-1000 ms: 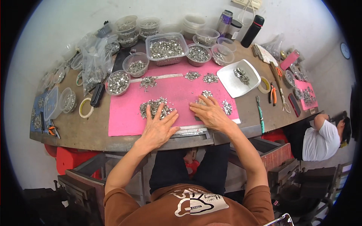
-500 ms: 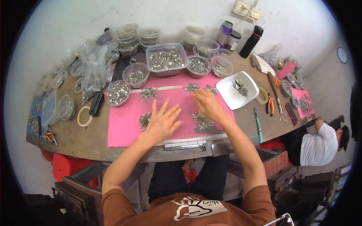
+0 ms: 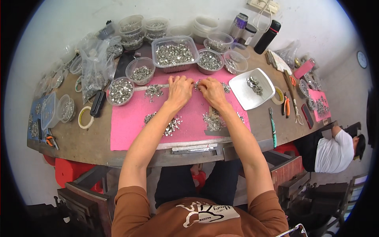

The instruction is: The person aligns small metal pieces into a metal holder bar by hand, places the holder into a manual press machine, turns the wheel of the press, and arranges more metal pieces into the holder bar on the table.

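Note:
Both my hands are at the far part of a pink mat, fingers curled down. My left hand is closed beside a pile of small silvery metal pieces. My right hand is closed at another small pile, which it partly covers. The fingertips hide whatever they may hold. Under my forearms lie two larger piles, one of metal pieces at the left and one of thin slivers at the right.
A clear rectangular tub and several round tubs of metal pieces stand behind the mat. Right of it are a white tray, a tape roll, orange-handled pliers and a green toothbrush. A person in white sits far right.
My left hand has moved forward and right from the near left pile, its fingers going from spread to curled. My right hand has moved slightly forward and left.

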Action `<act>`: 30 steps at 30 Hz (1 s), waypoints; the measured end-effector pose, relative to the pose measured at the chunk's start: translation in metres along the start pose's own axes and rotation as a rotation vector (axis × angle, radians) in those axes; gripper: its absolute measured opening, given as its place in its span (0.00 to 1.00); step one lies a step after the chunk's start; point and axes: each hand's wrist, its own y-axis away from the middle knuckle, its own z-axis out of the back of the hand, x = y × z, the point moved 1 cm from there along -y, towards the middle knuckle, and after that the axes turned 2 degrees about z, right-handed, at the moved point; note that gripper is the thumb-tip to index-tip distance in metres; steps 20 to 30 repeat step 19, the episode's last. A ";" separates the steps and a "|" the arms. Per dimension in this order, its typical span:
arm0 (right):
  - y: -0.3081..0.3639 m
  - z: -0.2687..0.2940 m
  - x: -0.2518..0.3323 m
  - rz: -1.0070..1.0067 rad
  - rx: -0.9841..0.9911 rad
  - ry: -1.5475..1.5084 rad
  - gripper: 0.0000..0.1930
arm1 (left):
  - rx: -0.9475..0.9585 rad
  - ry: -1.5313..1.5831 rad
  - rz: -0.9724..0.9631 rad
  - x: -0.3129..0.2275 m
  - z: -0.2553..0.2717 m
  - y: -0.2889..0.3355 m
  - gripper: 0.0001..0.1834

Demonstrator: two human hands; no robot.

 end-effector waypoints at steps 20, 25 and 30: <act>0.094 0.058 0.081 -0.154 0.355 -0.248 0.08 | 0.099 -0.107 0.150 0.055 0.071 0.038 0.09; 0.094 0.058 0.081 -0.154 0.355 -0.248 0.08 | 0.099 -0.107 0.150 0.055 0.071 0.038 0.09; 0.094 0.058 0.081 -0.154 0.355 -0.248 0.08 | 0.099 -0.107 0.150 0.055 0.071 0.038 0.09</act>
